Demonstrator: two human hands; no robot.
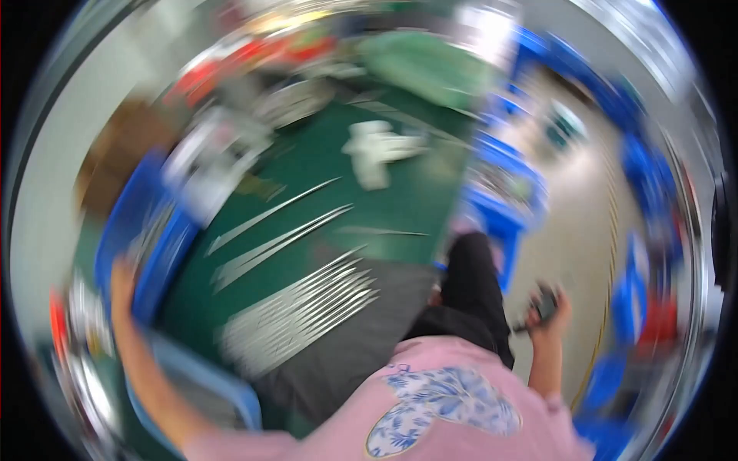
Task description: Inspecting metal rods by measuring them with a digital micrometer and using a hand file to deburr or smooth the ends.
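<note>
Picture heavily blurred. The green work mat (338, 192) spreads ahead of your hands, rows of long thin silver metal strips (300, 307) between them. Your left hand (121, 278) reaches a blue plastic crate (146, 246); grip unclear. Your right hand (547, 307) clasps a small dark object (544, 301).

Green table top (323, 165) beside a pale floor (573, 230), blurred.

table (400, 207) dark green | bins (157, 253) blue | shirt (461, 384) pink, blue floral patch
</note>
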